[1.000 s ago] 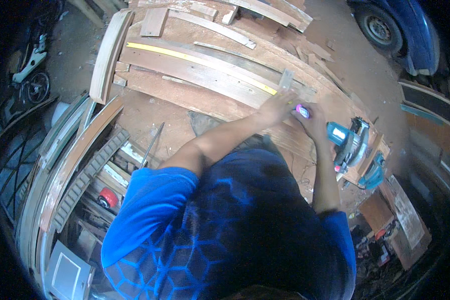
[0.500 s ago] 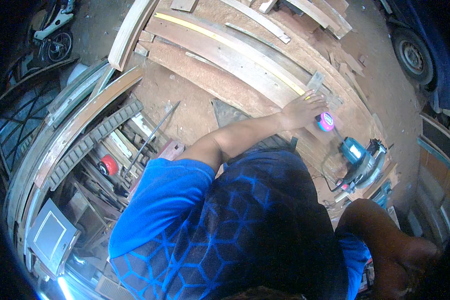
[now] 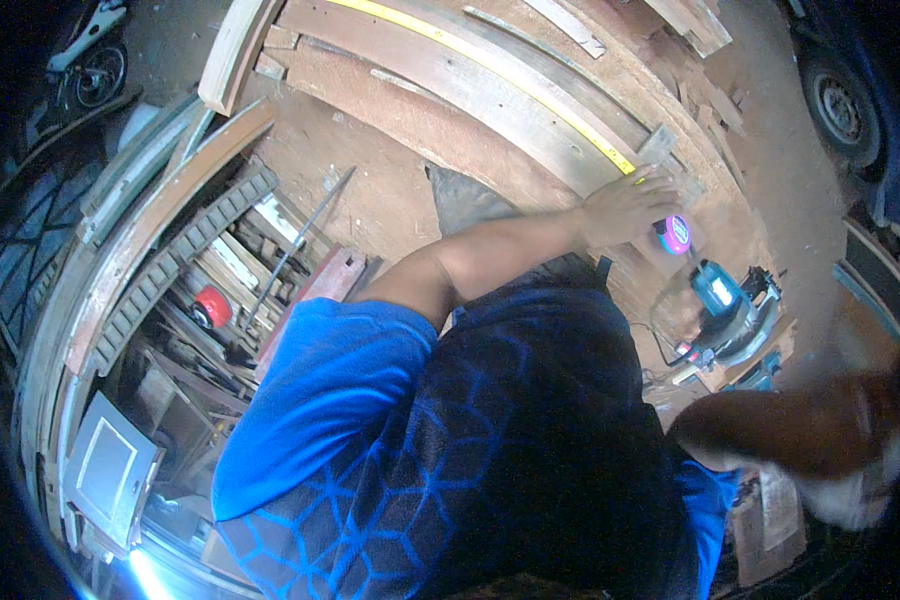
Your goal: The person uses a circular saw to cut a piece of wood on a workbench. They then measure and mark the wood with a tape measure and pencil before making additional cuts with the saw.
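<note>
My left hand [image 3: 630,208] reaches across my body to the wooden board [image 3: 530,140], its fingers bent over the yellow blade of a tape measure [image 3: 570,120]. The blade runs along the board toward the far left. Just beyond the hand's right side sits the pink and blue tape case [image 3: 674,236]. My right hand [image 3: 865,490] is raised at the right edge, dark and smeared by motion. Its fingers cannot be made out, nor whether anything is in them.
A teal circular saw [image 3: 725,295] with a cord lies right of the tape case. Offcuts and sawdust cover the bench. Stacked timber [image 3: 160,270] and a red round object [image 3: 211,307] are at left. A vehicle wheel [image 3: 840,108] stands at far right.
The view has shifted, so the bench sits slightly differently. My left hand stays on the tape. My right forearm has swung outward to the right and its hand is now blurred.
</note>
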The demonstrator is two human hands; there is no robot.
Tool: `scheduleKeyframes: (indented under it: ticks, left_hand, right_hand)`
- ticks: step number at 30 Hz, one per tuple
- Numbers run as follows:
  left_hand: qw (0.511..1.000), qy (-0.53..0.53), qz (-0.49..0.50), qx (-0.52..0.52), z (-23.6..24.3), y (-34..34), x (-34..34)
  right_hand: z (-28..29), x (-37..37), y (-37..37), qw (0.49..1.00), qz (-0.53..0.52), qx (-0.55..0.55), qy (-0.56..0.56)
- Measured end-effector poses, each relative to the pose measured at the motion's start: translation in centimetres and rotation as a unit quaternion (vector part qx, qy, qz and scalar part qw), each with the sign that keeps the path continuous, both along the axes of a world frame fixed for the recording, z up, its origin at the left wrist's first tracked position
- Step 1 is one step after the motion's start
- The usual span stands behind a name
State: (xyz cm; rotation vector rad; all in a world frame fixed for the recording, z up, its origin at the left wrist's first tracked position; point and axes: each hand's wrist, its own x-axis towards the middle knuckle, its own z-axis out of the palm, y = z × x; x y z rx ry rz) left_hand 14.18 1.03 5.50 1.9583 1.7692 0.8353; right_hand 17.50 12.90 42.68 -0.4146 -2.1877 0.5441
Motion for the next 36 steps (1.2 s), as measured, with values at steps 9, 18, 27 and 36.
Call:
scheduleKeyframes:
  ticks: [9, 18, 27, 36]
  left_hand:
    - [0.972, -0.211, 0.086, 0.060, -8.4, 1.9, 6.4]
    - [0.999, -0.033, 0.032, -0.012, -4.1, 1.3, 3.7]
    - [0.996, -0.058, 0.055, 0.025, -3.8, 1.3, 3.4]
    - [0.997, -0.055, 0.050, 0.032, -3.7, 1.0, 3.0]
  right_hand:
    - [-31.9, -6.3, -7.7, 0.860, -0.071, -0.490, -0.124]
    - [-37.9, -7.0, -9.0, 0.877, -0.034, -0.467, -0.102]
    - [-38.8, -6.4, -9.1, 0.889, -0.026, -0.434, -0.140]
    - [-38.1, -6.6, -9.2, 0.879, -0.008, -0.456, -0.138]
